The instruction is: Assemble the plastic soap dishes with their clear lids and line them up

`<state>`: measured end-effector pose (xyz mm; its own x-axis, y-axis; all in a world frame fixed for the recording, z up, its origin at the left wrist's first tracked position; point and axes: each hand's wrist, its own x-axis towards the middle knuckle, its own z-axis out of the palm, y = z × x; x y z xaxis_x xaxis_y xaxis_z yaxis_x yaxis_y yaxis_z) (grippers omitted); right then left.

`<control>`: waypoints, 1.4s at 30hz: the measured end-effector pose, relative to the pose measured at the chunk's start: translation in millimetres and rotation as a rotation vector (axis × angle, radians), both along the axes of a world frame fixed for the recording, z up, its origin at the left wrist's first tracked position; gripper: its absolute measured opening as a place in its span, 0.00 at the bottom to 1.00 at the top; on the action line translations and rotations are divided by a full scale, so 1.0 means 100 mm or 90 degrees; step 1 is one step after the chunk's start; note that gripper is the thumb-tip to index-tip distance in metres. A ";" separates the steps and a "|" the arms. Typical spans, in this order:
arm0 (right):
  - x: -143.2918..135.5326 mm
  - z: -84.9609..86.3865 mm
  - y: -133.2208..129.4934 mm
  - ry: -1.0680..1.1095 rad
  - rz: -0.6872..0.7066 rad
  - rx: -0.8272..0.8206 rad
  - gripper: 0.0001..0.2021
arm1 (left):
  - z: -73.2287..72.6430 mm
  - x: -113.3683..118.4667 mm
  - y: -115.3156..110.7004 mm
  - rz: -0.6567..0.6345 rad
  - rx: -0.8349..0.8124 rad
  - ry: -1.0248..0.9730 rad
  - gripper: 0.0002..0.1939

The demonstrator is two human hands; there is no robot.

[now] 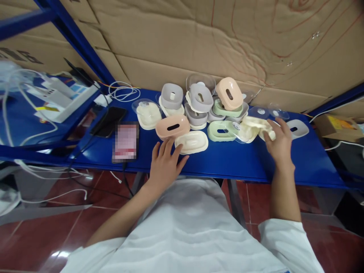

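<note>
My left hand (pixel 165 163) rests near the table's front edge with its fingers spread. Its fingertips lie by a cream oval tray (pixel 193 142) and a peach oval shell with a slot (pixel 170 127). At the right, my right hand (pixel 280 140) grips a cream plastic part (pixel 260 124), tilted above the table. Close to that part are a clear lid (pixel 237 131) and a green slotted shell (pixel 217 131). A pale slotted plate (pixel 298 129) lies just right of my right hand.
Grey slotted shells (pixel 172 96) and another peach shell (pixel 229 93) are piled at the back against cardboard (pixel 176 45). On the left lie a phone with a blurred screen (pixel 126 142), a dark phone (pixel 109 120) and white cables (pixel 123 91). A small cardboard box (pixel 338 129) stands far right.
</note>
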<state>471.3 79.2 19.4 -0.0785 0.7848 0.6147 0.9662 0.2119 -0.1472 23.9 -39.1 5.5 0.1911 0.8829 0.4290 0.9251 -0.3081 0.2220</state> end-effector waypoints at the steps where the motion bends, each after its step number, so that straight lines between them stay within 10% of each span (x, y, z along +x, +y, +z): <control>1: 0.06 0.01 0.08 -0.028 0.040 -0.049 0.28 | 0.00 0.02 0.01 -0.005 0.008 -0.006 0.21; 3: 0.27 0.01 0.23 -0.051 0.051 -0.095 0.33 | -0.01 0.06 0.03 -0.026 0.016 -0.016 0.22; 9: 0.89 -0.15 0.49 0.089 -0.301 -0.133 0.23 | -0.10 0.03 0.13 -0.089 -0.011 -0.031 0.15; 21: 0.67 -0.08 0.44 0.098 -0.257 -0.106 0.20 | -0.18 -0.17 0.12 -0.187 -0.049 -0.082 0.14; 25: 0.24 0.00 0.24 0.021 -0.135 -0.009 0.21 | -0.16 -0.13 0.10 -0.153 -0.029 -0.068 0.20; 33: -1.61 0.01 -0.52 -0.225 0.374 -0.144 0.22 | -0.17 -0.14 0.11 -0.183 -0.020 -0.054 0.15; 37: -1.79 0.04 -0.49 -0.209 0.391 -0.146 0.23 | -0.17 -0.16 0.08 -0.211 0.018 -0.080 0.14; 42: -1.80 0.06 -0.62 -0.167 0.395 -0.171 0.24 | -0.15 -0.12 0.11 0.050 0.054 -0.099 0.25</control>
